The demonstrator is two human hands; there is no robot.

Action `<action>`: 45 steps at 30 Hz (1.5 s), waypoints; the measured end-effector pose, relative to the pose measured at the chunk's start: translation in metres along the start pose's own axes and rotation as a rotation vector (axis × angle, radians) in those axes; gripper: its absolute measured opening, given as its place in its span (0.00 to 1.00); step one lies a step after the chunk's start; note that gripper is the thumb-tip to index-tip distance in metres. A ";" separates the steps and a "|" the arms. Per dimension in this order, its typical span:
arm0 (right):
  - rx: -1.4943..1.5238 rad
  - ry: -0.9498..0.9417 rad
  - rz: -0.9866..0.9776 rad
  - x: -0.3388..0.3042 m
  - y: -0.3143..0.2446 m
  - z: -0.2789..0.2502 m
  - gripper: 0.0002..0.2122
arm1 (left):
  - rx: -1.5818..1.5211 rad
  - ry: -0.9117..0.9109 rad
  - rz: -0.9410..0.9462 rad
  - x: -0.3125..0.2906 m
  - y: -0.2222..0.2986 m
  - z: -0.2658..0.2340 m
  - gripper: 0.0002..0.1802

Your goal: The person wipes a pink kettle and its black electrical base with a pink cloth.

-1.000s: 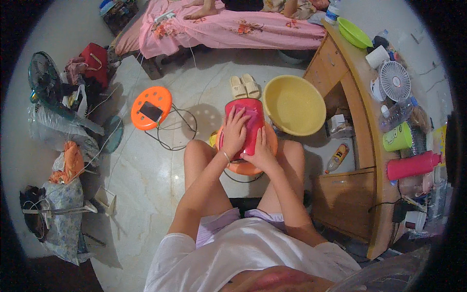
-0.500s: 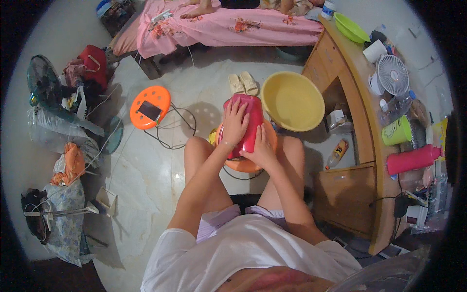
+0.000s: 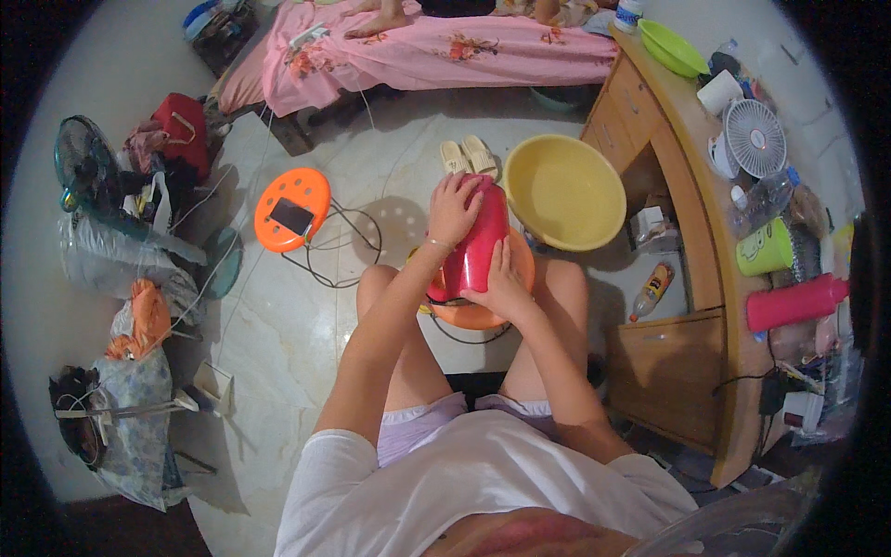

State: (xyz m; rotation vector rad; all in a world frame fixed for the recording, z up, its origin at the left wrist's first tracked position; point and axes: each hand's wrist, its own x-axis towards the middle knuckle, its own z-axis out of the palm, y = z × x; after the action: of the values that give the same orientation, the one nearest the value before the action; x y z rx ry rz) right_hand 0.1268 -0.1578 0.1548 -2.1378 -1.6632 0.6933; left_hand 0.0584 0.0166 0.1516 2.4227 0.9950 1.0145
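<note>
A glossy pink-red elongated object [image 3: 480,243], rounded at its far end, is held over an orange stool [image 3: 522,269] between my knees; its exact kind is unclear. My left hand [image 3: 453,212] lies over its far left side, with the fingers on its upper surface. Lower down, my right hand [image 3: 506,283] grips its near right side, the thumb at the near end and the fingers pointing away along the edge. Its underside is hidden. Something yellow shows beside my left forearm, mostly covered.
A yellow basin [image 3: 566,193] and cream slippers [image 3: 469,158] lie beyond the stool. Another orange stool [image 3: 306,190] at the left carries a phone [image 3: 289,216]. A wooden desk [image 3: 733,371] runs along the right, with a bottle [image 3: 652,292] beside it. Cables cross the floor at left.
The pink-red object has turned slightly, showing more of its right surface. My left hand has shifted a little toward its far left edge. The whole view has moved slightly.
</note>
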 end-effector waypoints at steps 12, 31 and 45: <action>-0.061 0.070 -0.058 -0.003 0.006 0.009 0.62 | 0.070 -0.042 0.100 -0.059 0.012 -0.010 0.24; -0.310 -0.024 -0.147 -0.004 0.005 -0.018 0.59 | 0.031 -0.039 -0.170 0.022 -0.025 0.015 0.22; 0.615 -0.287 0.094 -0.018 0.033 -0.060 0.48 | -0.176 0.084 -0.339 -0.012 -0.037 0.005 0.35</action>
State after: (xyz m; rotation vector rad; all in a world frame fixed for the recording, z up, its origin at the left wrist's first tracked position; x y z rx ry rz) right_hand 0.1839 -0.1816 0.1888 -1.7301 -1.2441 1.3860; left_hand 0.0389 0.0337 0.1225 1.9985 1.2365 1.0376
